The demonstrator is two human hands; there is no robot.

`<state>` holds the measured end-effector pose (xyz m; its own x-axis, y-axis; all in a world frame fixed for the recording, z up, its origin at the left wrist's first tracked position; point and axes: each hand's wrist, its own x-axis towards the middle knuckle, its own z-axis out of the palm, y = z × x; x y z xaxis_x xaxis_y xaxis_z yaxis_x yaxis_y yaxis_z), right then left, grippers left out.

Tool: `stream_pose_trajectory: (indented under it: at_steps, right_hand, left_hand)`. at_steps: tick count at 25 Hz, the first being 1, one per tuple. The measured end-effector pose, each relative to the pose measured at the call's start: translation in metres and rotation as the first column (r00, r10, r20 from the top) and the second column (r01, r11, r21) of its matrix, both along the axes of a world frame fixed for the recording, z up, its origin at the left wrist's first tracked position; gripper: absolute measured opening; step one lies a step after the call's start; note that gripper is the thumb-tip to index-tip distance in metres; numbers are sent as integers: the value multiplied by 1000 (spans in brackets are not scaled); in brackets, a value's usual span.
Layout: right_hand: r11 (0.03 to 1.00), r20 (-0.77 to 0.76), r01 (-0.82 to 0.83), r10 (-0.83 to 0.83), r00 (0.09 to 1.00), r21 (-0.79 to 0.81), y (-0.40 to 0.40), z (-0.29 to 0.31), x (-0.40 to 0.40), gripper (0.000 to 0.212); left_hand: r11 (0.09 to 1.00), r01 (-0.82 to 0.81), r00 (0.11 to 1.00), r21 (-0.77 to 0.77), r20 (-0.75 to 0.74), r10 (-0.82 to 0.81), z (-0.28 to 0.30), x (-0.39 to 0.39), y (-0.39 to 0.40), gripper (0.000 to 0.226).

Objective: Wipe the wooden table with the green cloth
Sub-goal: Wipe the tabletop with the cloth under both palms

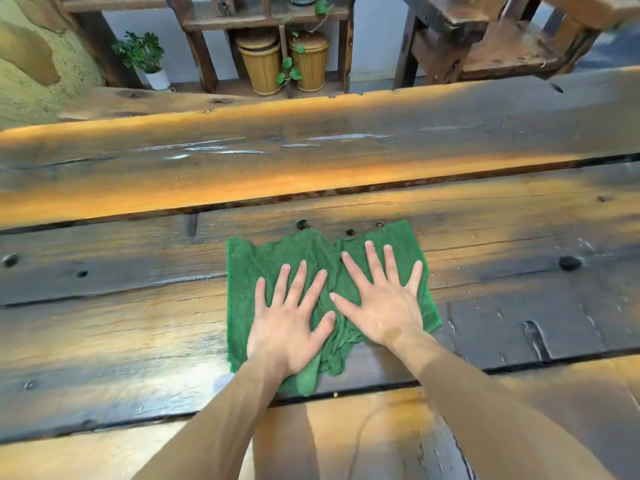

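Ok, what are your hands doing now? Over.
Left hand, right hand flat, fingers spread on green cloth. Cloth spread on wooden table. Nothing in the way.

Both hands, left hand [289,323] beside right hand [382,303], lie on the cloth [249,271] on the table [138,323].

The wooden table [485,237] runs wide and bare to both sides of the green cloth [277,271], so a flat sweep left or right meets only plank. Both hands lie spread on the cloth, the left hand [291,327] and the right hand [384,303] just beside each other, thumbs nearly touching. Dark gaps between the planks [346,192] cross the surface ahead and near the front edge. Knot holes [303,224] sit just past the cloth's far edge. Beyond the table stand a shelf [270,19], two baskets [261,69] and a potted plant [143,57], well apart from the hands.
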<state>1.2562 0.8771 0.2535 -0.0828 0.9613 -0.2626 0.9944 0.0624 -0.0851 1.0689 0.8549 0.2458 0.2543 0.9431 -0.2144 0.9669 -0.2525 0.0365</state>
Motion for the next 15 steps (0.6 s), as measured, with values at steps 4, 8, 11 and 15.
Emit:
stream_pose_trajectory:
  at_steps: [4,8,11,15]
  right_hand:
    - [1000,-11,8,-8,1000,-23,-62,0,-5,85]
    - [1000,-9,-4,4,1000,-11,-135,-2,-8,80]
    - [1000,-8,0,0,1000,-15,-197,-1,-10,79]
    - [998,-2,-2,2,1000,-57,-288,8,-7,80]
  left_hand:
    - [998,3,998,68,63,-7,-7,-7,-61,72]
    - [996,21,998,91,62,-27,-12,-16,-138,70]
    - [995,-11,998,101,61,5,-13,-20,-194,69]
    - [997,-29,995,76,100,21,-7,-23,-287,68]
